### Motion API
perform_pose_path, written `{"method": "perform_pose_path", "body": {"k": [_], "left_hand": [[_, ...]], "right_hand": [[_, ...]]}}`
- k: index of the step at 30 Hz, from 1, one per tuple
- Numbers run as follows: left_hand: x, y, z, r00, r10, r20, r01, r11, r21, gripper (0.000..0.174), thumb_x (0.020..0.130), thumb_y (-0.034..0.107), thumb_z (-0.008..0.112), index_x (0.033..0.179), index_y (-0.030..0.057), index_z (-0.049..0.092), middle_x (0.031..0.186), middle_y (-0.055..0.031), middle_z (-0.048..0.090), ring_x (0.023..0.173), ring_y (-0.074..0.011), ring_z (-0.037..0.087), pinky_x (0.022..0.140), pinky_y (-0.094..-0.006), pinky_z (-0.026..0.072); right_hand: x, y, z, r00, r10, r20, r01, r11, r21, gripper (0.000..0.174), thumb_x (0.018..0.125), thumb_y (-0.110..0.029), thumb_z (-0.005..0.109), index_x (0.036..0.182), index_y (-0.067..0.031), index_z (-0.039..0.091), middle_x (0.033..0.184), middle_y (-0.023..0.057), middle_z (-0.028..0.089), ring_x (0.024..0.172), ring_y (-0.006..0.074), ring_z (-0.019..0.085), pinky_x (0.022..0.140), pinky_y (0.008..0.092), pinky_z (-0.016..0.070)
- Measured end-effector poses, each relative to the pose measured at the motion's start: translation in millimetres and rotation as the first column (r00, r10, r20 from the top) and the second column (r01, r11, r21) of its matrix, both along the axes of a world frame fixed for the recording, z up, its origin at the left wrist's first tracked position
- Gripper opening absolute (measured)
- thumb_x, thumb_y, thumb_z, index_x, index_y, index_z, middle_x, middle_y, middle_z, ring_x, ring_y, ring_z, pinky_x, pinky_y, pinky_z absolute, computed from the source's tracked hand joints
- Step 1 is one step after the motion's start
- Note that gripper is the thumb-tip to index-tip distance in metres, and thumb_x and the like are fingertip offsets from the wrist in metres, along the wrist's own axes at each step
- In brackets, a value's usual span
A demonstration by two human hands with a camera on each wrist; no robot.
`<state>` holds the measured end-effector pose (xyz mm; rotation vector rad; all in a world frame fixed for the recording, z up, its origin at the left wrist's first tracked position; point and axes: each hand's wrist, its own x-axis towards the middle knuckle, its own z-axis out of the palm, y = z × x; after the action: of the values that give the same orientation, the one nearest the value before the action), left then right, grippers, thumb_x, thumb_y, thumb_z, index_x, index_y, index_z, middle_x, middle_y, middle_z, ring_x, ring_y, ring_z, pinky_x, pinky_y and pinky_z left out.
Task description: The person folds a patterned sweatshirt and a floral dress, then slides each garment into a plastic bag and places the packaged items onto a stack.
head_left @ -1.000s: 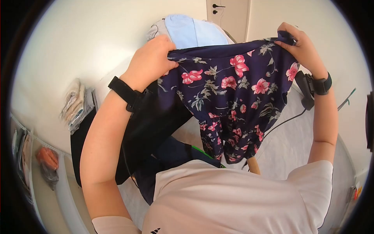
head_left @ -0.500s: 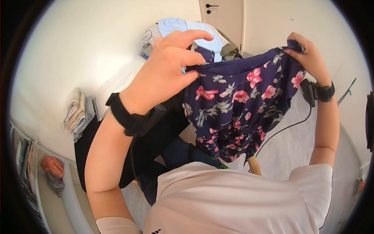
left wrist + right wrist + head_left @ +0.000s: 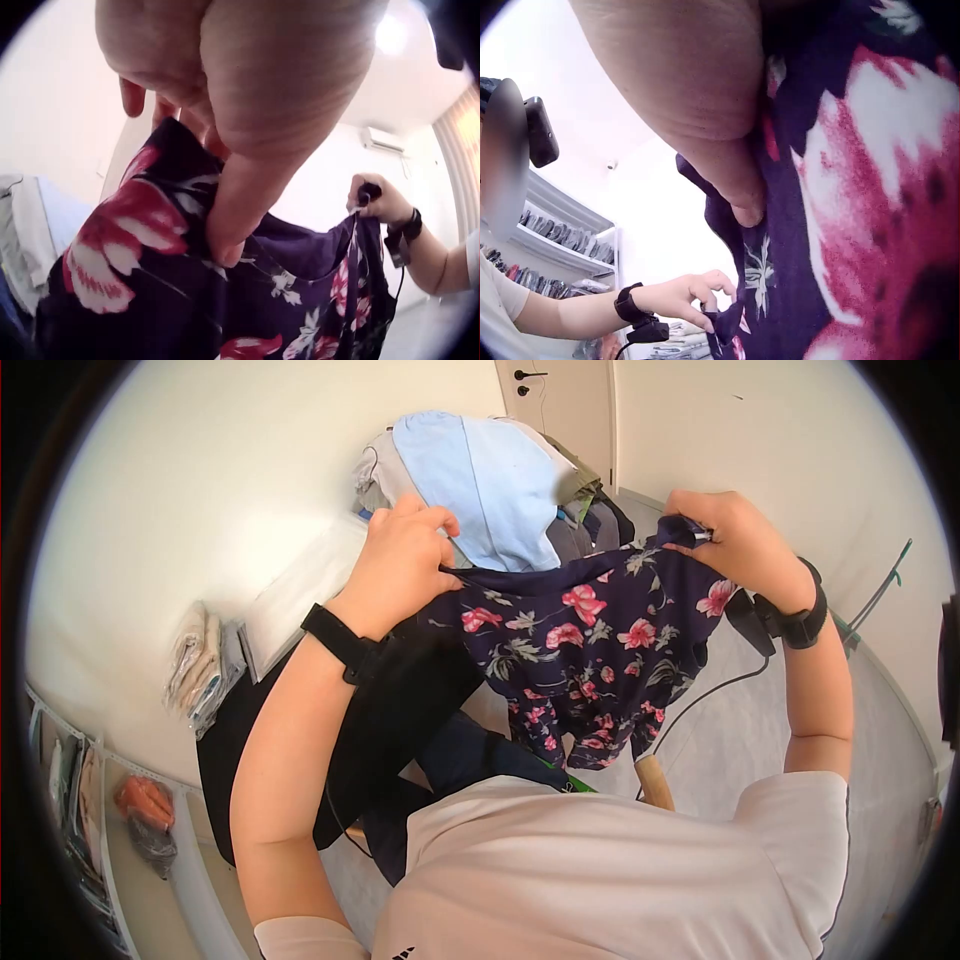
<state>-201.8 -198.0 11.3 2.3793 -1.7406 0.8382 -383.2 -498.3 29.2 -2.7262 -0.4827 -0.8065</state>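
A dark navy dress with pink and white flowers and grey-green leaves hangs in front of the person, gathered at the waist. My left hand pinches its top edge at the left shoulder; in the left wrist view the thumb presses on the front of the cloth. At the opposite shoulder my right hand grips a bunched bit of the fabric. Between the hands the neckline is drawn out, with the plain navy inside showing. The dress's lower part narrows into folds near the person's lap.
Behind the dress rises a heap of clothes with a light blue garment on top. Black cloth lies under the left arm, near a stack of bagged clothes. A wooden bar end and a cable are below the dress.
The left hand's fingers loosened half a second ago, moved in along the top edge, and now pinch it farther left again. The right hand has lowered and come inward, still gripping.
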Motion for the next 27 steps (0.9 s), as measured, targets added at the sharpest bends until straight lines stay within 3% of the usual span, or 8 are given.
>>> {"method": "perform_pose_path", "body": {"k": [2, 4, 9, 11, 15, 17, 18, 27], "left_hand": [[2.7, 5.1, -3.0, 0.999, -0.037, -0.011, 0.036, 0.999, -0.015, 0.014, 0.068, 0.01, 0.075, 0.066, 0.0021, 0.063, 0.097, -0.0034, 0.063, 0.085, -0.0208, 0.055, 0.075, -0.0321, 0.0448], [2.0, 12.1, 1.1, 0.488, 0.176, -0.855, -0.254, 0.966, 0.054, 0.016, 0.079, 0.013, 0.071, 0.078, 0.0016, 0.06, 0.085, -0.0045, 0.061, 0.073, -0.0123, 0.056, 0.063, -0.0264, 0.0453], [11.4, 27.6, -23.6, 0.41, -0.094, -0.907, -0.246, 0.946, -0.209, 0.023, 0.086, 0.017, 0.068, 0.094, 0.0009, 0.054, 0.077, -0.001, 0.057, 0.07, -0.0061, 0.055, 0.056, -0.0241, 0.045], [-2.9, 27.3, -15.5, 0.127, -0.094, -0.987, -0.306, 0.943, -0.129, 0.018, 0.085, 0.013, 0.067, 0.092, 0.0032, 0.054, 0.077, -0.0009, 0.056, 0.065, -0.0056, 0.053, 0.054, -0.0188, 0.042], [17.8, 41.1, -14.8, 0.144, 0.132, -0.981, -0.224, 0.97, 0.097, 0.022, 0.081, 0.012, 0.072, 0.083, 0.0001, 0.054, 0.074, -0.0004, 0.053, 0.075, -0.0095, 0.057, 0.069, -0.0239, 0.047], [36.0, 48.3, -32.0, 0.431, 0.095, -0.897, -0.081, 0.994, 0.066, 0.02, 0.08, 0.006, 0.072, 0.077, 0.0003, 0.053, 0.076, -0.001, 0.054, 0.079, -0.0118, 0.061, 0.07, -0.026, 0.0495], [37.2, 52.4, -40.3, 0.16, -0.12, -0.98, -0.046, 0.991, -0.129, 0.013, 0.086, 0.007, 0.064, 0.084, -0.0005, 0.054, 0.079, -0.0011, 0.056, 0.077, -0.0095, 0.058, 0.071, -0.0244, 0.0469], [20.1, 33.8, -35.9, 0.188, -0.411, -0.892, -0.173, 0.88, -0.442, 0.027, 0.096, 0.018, 0.053, 0.115, -0.0005, 0.051, 0.103, -0.0009, 0.06, 0.092, -0.0057, 0.054, 0.082, -0.0211, 0.0435]], "right_hand": [[7.1, -3.2, -9.5, 1.0, -0.022, 0.009, 0.022, 1.0, -0.007, 0.026, 0.077, -0.01, 0.071, 0.098, -0.004, 0.058, 0.079, 0.0158, 0.062, 0.07, 0.0347, 0.057, 0.063, 0.035, 0.0464], [5.2, -6.0, -12.6, 0.997, -0.071, -0.006, 0.071, 0.995, 0.074, 0.025, 0.077, -0.01, 0.071, 0.098, -0.0038, 0.057, 0.077, 0.0135, 0.061, 0.065, 0.0284, 0.056, 0.06, 0.0328, 0.0455], [17.3, -25.0, -23.6, 0.991, -0.128, -0.048, 0.135, 0.969, 0.208, 0.021, 0.081, -0.01, 0.07, 0.094, -0.0029, 0.056, 0.07, 0.0026, 0.055, 0.051, 0.0085, 0.044, 0.049, 0.0246, 0.0394], [17.6, -22.4, -21.3, 0.988, -0.139, -0.068, 0.15, 0.962, 0.228, 0.021, 0.081, -0.01, 0.07, 0.094, -0.0028, 0.056, 0.069, 0.0025, 0.054, 0.05, 0.0087, 0.044, 0.049, 0.0245, 0.0392], [16.4, -22.8, -20.5, 0.986, -0.166, -0.027, 0.167, 0.958, 0.232, 0.02, 0.081, -0.011, 0.07, 0.092, -0.0028, 0.056, 0.069, 0.0028, 0.054, 0.053, 0.0089, 0.045, 0.05, 0.0249, 0.0395], [17.1, -24.6, -25.6, 0.985, -0.17, -0.026, 0.171, 0.957, 0.236, 0.02, 0.081, -0.012, 0.07, 0.092, -0.0028, 0.056, 0.07, 0.0029, 0.055, 0.054, 0.0089, 0.046, 0.051, 0.0247, 0.0399], [17.5, -23.7, -24.6, 0.984, -0.175, -0.023, 0.176, 0.956, 0.235, 0.02, 0.081, -0.012, 0.07, 0.091, -0.0027, 0.056, 0.071, 0.003, 0.056, 0.056, 0.0089, 0.047, 0.053, 0.0245, 0.0403], [11.4, -51.1, -21.2, 0.957, -0.144, -0.251, 0.248, 0.857, 0.451, 0.023, 0.078, -0.012, 0.071, 0.091, -0.0005, 0.056, 0.074, 0.0003, 0.058, 0.069, 0.0071, 0.051, 0.062, 0.024, 0.0434]]}}
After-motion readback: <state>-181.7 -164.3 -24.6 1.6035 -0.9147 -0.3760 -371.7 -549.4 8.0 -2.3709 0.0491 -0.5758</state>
